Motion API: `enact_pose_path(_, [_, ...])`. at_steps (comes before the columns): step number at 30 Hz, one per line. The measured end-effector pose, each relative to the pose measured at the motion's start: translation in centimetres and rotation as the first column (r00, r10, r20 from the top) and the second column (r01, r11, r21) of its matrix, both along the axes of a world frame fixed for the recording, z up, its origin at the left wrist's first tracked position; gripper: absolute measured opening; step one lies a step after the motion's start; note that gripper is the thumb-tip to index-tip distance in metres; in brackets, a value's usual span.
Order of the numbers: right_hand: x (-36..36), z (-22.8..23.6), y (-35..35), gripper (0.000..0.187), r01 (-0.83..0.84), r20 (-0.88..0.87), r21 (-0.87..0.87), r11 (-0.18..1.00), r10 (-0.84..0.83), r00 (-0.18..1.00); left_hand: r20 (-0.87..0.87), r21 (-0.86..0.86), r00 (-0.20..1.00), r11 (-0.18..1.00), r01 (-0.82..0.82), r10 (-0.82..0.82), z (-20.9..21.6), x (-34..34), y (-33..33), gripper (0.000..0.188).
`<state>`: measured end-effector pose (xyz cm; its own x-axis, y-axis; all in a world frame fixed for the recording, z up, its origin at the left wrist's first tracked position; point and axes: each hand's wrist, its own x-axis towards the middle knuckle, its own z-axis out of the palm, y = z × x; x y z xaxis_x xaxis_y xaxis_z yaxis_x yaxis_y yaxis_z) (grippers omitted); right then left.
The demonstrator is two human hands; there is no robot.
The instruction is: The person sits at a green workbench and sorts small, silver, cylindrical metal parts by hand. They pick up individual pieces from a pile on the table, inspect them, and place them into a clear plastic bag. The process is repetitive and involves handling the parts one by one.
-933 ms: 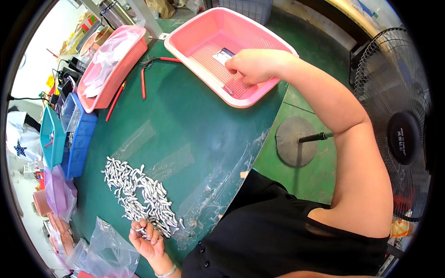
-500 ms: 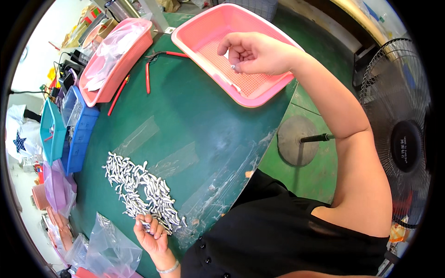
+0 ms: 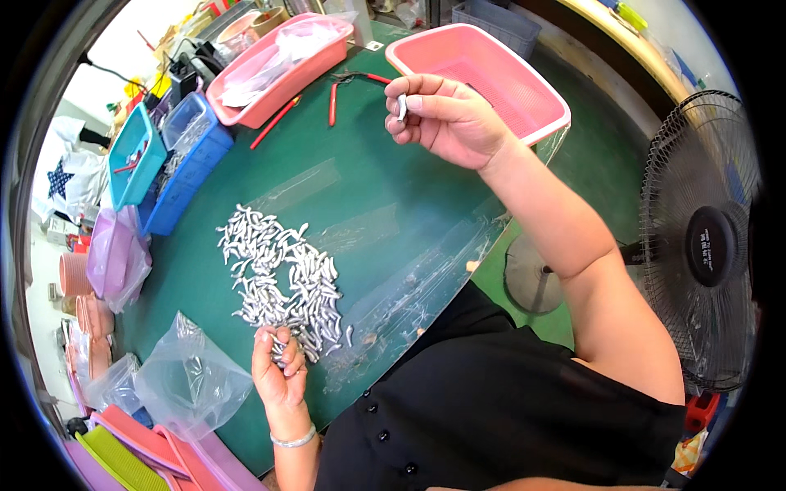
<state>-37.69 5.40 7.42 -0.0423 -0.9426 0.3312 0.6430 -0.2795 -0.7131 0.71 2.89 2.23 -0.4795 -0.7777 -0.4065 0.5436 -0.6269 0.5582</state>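
Observation:
My right hand (image 3: 449,123) is raised in front of the pink basket (image 3: 524,102). It pinches one small curved silver metal piece (image 3: 402,109) between thumb and fingers. At the near edge of the pile, my left hand (image 3: 281,380) is curled palm up, with several of the same silver pieces (image 3: 283,350) in its fingers. A bracelet circles that wrist. The pile of silver pieces (image 3: 274,262) lies loose on the green tabletop (image 3: 385,180), with a gap near its middle. One piece lies a little apart at its right.
Red-handled pliers (image 3: 333,102) lie by a second pink basket (image 3: 282,69) holding plastic bags. Blue (image 3: 188,155) and teal bins (image 3: 131,168) line the left edge. A clear plastic bag (image 3: 192,376) is near my left hand. A fan (image 3: 704,245) stands at the right.
My right hand has come away from over the pink basket and turned, so the pinched piece shows more plainly. My left hand stays by the pile. The whole view has shifted.

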Motion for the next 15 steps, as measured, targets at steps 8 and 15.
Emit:
enact_pose_path(8, [7.0, -1.6, -0.3, 0.020, -0.057, 0.381, -0.061, 0.997, 0.076, 0.921, 0.048, -0.026, 0.999, 1.000, -0.007, 0.008, 0.2, 2.3, 1.3, 0.009])
enact_pose_path(15, [10.0, -1.8, -0.1, 0.017, -0.111, 0.394, -0.071, 0.991, 0.130, 0.910, 0.051, -0.025, 0.998, 0.999, -0.036, 0.038, 0.2, 3.7, 2.5, 0.009])
